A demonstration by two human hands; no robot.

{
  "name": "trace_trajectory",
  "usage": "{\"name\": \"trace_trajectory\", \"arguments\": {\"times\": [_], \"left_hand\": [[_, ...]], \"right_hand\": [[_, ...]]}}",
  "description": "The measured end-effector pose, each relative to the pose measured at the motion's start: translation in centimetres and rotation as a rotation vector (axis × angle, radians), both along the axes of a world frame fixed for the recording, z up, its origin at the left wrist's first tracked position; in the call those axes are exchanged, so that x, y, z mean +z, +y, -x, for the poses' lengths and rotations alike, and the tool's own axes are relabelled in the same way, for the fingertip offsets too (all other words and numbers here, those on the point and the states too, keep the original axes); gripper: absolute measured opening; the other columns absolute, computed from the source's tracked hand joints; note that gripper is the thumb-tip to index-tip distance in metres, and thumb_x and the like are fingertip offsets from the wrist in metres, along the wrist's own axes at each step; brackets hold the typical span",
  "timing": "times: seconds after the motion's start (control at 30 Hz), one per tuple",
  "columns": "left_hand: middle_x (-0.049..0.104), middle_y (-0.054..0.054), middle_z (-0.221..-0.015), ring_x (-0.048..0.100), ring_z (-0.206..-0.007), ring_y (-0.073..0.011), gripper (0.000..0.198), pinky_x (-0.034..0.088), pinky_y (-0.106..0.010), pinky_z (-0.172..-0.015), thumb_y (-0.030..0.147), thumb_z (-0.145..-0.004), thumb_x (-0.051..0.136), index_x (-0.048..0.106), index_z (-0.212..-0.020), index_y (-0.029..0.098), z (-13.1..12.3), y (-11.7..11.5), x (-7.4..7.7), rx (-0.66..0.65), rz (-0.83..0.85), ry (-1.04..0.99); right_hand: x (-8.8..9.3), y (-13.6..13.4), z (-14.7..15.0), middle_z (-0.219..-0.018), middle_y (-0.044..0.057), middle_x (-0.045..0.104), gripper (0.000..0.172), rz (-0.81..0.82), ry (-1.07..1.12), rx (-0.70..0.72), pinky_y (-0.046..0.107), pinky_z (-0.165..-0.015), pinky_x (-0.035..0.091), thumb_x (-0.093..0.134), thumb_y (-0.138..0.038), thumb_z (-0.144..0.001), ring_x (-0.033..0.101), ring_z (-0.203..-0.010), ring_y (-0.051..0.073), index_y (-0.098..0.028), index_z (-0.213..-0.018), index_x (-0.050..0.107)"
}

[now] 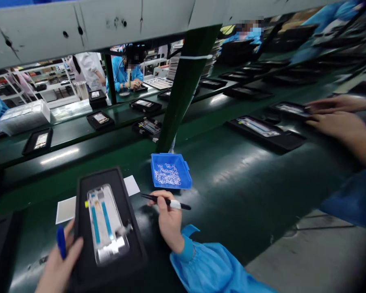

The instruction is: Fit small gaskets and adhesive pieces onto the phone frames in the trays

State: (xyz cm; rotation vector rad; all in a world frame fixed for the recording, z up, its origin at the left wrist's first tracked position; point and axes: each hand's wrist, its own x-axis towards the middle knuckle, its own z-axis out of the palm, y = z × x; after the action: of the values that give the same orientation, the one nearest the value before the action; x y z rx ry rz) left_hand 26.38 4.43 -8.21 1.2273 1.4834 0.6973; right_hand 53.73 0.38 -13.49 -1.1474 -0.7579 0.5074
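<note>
My left hand (59,260) grips the left edge of a black tray (79,211), its thumb along the side. A blue pointed piece (61,242) shows at that hand; I cannot make out what it is. In the tray lies a phone frame (110,219) with two blue strips, a yellow tab at its upper left and a small dangling part at the right. My right hand (171,221) is closed around black tweezers (171,203) with a white band, tips pointing left towards the tray. Just beyond the tweezers sits a blue bin (187,179) with many small clear rings.
White sheets (65,210) lie beside the tray. A green post (183,89) rises behind the bin. At right, another person's hands (341,118) work at a black tray, near a further tray with a phone frame (259,126). More trays line the belt behind.
</note>
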Motion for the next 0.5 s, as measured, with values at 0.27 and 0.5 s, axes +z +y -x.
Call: {"name": "trace_trajectory", "arguments": {"times": [0.27,0.5], "left_hand": [[0.064,-0.002,-0.065,0.067,-0.062,-0.0203,0.046,0.054,-0.03,-0.058,0.027,-0.092,0.052,0.051,-0.134,0.008,-4.9,20.9,3.2,0.019,-0.15,0.425],[0.065,-0.01,-0.115,0.062,-0.107,-0.0242,0.033,0.049,-0.048,-0.096,0.037,-0.093,0.061,0.061,-0.116,0.014,-11.3,26.9,3.8,-0.143,-0.305,0.723]], "right_hand": [[-2.0,0.1,2.0,-0.065,0.002,0.065,0.046,0.162,-0.067,0.598,0.019,-0.047,0.041,0.052,-0.059,-0.097,0.049,-0.045,0.009,-0.018,-0.104,0.071],[-2.9,0.7,2.2,-0.063,0.001,0.066,0.056,0.293,-0.18,0.693,0.019,-0.047,0.039,0.037,-0.066,-0.099,0.047,-0.043,0.01,-0.021,-0.112,0.067]]}}
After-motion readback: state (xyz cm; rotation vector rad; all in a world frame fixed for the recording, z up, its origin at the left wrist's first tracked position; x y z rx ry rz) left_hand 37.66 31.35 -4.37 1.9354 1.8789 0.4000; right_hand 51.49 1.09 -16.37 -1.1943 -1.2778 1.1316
